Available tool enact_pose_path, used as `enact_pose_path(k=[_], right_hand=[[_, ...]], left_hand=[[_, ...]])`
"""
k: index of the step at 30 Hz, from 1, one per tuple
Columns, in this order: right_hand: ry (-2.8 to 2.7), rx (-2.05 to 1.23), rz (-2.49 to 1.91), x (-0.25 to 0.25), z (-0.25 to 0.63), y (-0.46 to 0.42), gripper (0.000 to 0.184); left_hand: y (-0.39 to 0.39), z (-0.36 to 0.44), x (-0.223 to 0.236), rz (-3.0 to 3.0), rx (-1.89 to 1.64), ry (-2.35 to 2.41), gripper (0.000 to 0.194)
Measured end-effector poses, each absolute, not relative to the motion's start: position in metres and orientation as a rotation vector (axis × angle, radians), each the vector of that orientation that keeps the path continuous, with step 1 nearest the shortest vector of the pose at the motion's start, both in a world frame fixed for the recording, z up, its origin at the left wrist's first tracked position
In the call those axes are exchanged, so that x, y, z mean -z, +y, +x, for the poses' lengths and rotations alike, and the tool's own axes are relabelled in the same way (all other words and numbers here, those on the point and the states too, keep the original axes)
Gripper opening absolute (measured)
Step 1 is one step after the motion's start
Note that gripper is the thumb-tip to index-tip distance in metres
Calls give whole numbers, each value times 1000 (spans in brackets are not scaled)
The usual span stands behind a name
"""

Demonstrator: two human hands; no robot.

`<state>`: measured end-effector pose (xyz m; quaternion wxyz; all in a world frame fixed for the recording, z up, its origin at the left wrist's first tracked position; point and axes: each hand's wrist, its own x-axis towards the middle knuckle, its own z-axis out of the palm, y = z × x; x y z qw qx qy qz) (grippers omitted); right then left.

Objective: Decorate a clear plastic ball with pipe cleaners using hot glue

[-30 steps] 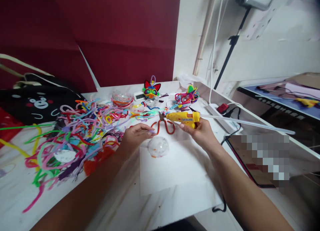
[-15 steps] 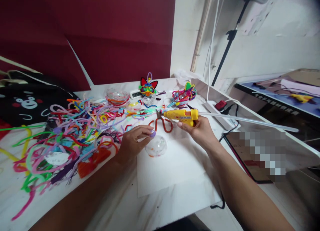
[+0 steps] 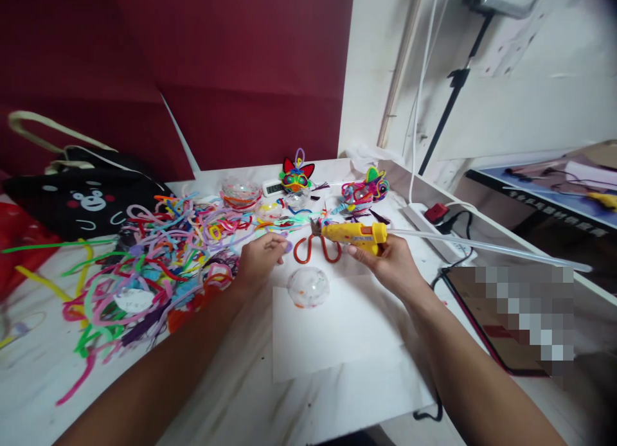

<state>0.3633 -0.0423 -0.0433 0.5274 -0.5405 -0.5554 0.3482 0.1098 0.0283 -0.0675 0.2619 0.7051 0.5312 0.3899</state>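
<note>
My right hand (image 3: pixel 389 258) grips a yellow hot glue gun (image 3: pixel 354 234), its nozzle pointing left and a long clear glue stick (image 3: pixel 486 240) sticking out of the back. Between the fingertips of my left hand (image 3: pixel 263 256) is a small round purple piece (image 3: pixel 288 247). Orange-handled pliers (image 3: pixel 303 250) lie just beyond, partly behind the gun's tip. A clear plastic dome (image 3: pixel 309 287) with coloured specks rests on the far edge of a white sheet of paper (image 3: pixel 332 343), nearer to me than both hands.
Tangled pipe cleaners (image 3: pixel 159 259) cover the left side. At the back stand stacked clear bowls (image 3: pixel 241 193), a small digital timer (image 3: pixel 274 188) and two colourful pipe-cleaner figures (image 3: pixel 297 175). A power strip (image 3: pixel 438 237) and a tablet-like device (image 3: pixel 496 324) are on the right, a black bag (image 3: pixel 91 195) far left.
My left hand has drawn away from the dome, up and to the left, with the purple piece. The whole view has shifted slightly; my right hand still holds the glue gun.
</note>
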Motion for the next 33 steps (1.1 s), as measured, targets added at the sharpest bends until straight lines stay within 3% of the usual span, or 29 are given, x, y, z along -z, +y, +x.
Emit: enact_pose_path(k=[8,19,33], right_hand=[[-1312,-826,-1295,41,363,-43,35],[-1328,-840,-1308,41,363,-44,37],[-1389,-884,-1330,45,358,-42,34]], left_hand=[[83,87,48,2220,-877,1648,31],[109,107,58,2627,-268,1612,26],[110,80,38,2655,-191,1931,34]])
